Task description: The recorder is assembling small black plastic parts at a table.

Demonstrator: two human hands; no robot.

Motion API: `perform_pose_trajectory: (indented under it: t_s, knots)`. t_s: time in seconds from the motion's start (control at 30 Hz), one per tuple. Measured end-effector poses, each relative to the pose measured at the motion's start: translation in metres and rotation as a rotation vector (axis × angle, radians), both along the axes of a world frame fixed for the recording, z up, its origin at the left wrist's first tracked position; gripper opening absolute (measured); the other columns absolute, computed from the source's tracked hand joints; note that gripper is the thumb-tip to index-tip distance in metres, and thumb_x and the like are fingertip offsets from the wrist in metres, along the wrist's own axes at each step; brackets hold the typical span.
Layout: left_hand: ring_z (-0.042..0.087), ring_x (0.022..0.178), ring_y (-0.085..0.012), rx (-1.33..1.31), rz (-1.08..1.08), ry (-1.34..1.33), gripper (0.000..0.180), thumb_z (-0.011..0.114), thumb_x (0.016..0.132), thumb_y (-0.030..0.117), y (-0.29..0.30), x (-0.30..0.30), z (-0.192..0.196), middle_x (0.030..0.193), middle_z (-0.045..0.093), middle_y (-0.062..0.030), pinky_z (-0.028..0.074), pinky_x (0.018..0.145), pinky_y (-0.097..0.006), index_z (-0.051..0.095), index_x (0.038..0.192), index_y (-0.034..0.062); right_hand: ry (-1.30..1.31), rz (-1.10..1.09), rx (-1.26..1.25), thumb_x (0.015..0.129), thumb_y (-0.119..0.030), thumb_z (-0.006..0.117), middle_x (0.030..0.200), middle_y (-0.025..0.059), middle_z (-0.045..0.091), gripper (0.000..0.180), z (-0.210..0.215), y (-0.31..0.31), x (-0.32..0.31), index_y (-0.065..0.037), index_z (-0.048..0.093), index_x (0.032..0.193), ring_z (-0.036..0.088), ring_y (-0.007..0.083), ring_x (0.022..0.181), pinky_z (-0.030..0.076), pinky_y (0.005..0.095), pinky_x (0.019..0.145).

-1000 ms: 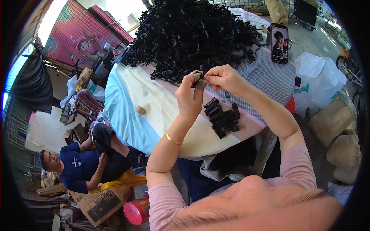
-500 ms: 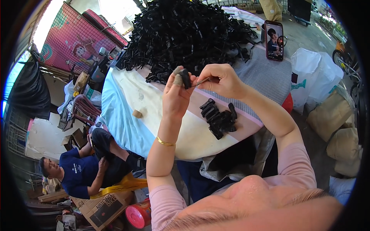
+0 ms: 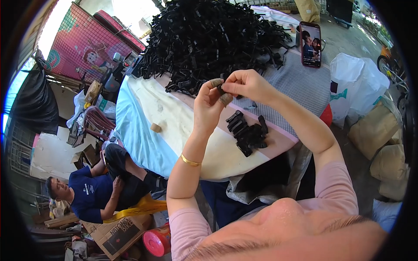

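Over the table my left hand (image 3: 209, 106) pinches a small black piece (image 3: 220, 88) between fingertips wrapped in tan tape. My right hand (image 3: 249, 87) meets it from the right, its thumb and fingers closed on the same piece. The fingers cover most of the piece, so its exact kind is hidden. Just beyond both hands rises a large heap of small black strap-like pieces (image 3: 204, 43). Nearer to me, below my right forearm, lies a small group of black bundles (image 3: 247, 132), several side by side.
A cloth-covered table (image 3: 174, 152) carries a small tan roll (image 3: 155, 127) at left and a propped phone (image 3: 310, 45) at far right. White plastic bags (image 3: 348, 82) and brown sacks (image 3: 374, 126) stand right of it. A seated person (image 3: 93, 191) is at lower left, near a red bucket (image 3: 157, 240).
My left hand has turned, its fingers now pointing right, and the thicker black bundle in it no longer shows. My right hand has closed in beside it; the thin strip it held is no longer visible.
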State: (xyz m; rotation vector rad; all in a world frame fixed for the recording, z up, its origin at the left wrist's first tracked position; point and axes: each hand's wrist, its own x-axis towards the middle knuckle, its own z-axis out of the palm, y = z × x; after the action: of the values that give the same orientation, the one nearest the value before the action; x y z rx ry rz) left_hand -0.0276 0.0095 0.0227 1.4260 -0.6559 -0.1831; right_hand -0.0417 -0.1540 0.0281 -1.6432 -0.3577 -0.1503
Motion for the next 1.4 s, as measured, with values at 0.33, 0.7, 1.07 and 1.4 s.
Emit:
perform_pose_trajectory:
  t_s: [0.33,0.7,1.07,1.4]
  knots:
    - [0.058,0.081,-0.0124,-0.051,0.117,-0.013,0.027,0.059,0.078,-0.005,0.001,0.002,0.001,0.091,0.060,-0.0099,0.049,0.072,-0.023,0.045,0.101,-0.0009,-0.063,0.094,-0.066,0.085,-0.014,0.054,0.063,-0.0007,0.056,0.018,-0.005,-0.003,0.002,0.001,0.064,0.086,0.045,0.0031,0.051,0.032,0.0167,0.044]
    - [0.057,0.075,-0.0087,0.105,0.356,-0.325,0.020,0.063,0.077,0.000,-0.004,-0.001,-0.007,0.086,0.062,-0.0068,0.048,0.069,-0.021,0.052,0.094,-0.0015,0.316,0.127,0.122,0.085,-0.016,0.055,0.057,-0.0019,0.051,0.017,0.000,-0.001,-0.002,-0.001,0.064,0.084,0.043,0.0029,0.049,0.031,0.0177,0.044]
    - [0.060,0.067,-0.0231,0.729,0.035,-0.610,0.026,0.064,0.073,0.010,0.003,0.003,-0.018,0.080,0.061,-0.0120,0.047,0.064,-0.030,0.060,0.097,0.0007,-0.240,-0.102,-0.921,0.064,-0.022,0.068,0.070,0.0110,0.062,0.029,-0.015,-0.026,0.015,-0.006,0.063,0.088,0.060,0.0255,0.065,0.047,0.0334,0.061]
    - [0.058,0.076,-0.0148,0.660,0.261,-0.382,0.033,0.067,0.072,0.006,0.005,0.014,-0.010,0.087,0.062,-0.0093,0.048,0.065,-0.025,0.057,0.103,-0.0002,-0.191,-0.165,-1.012,0.062,-0.023,0.068,0.078,0.0121,0.064,0.024,-0.021,-0.023,0.022,-0.006,0.064,0.078,0.061,0.0275,0.075,0.049,0.0354,0.066]
